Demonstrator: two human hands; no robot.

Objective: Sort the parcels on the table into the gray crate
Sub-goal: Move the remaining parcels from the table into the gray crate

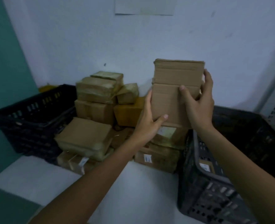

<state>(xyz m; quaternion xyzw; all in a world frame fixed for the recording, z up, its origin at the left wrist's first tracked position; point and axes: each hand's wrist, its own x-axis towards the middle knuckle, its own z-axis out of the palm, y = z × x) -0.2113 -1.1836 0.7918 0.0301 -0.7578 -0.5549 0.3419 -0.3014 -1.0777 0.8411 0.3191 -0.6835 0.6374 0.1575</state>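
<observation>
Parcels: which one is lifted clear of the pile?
The plain cardboard parcel gripped upright between left hand and right hand; the other parcels lie stacked on the table.

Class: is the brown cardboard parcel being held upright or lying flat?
Upright: the brown cardboard parcel stands on end, its broad face toward the camera, top edge uppermost.

The parcel pile point(94, 101) sits at the back centre of the table point(133, 183), against the wall point(133, 38). The left crate point(28, 120) stands just beside the pile, on its left. The near crate point(203, 188) stands right of the pile at the table's front; one parcel point(205, 166) lies in it. A further crate point(250, 131) stands behind the near crate. A cardboard box point(174, 97) is held above the pile's right part, with the left hand point(147, 126) at its lower left edge and the right hand point(199, 104) on its right side.
</observation>
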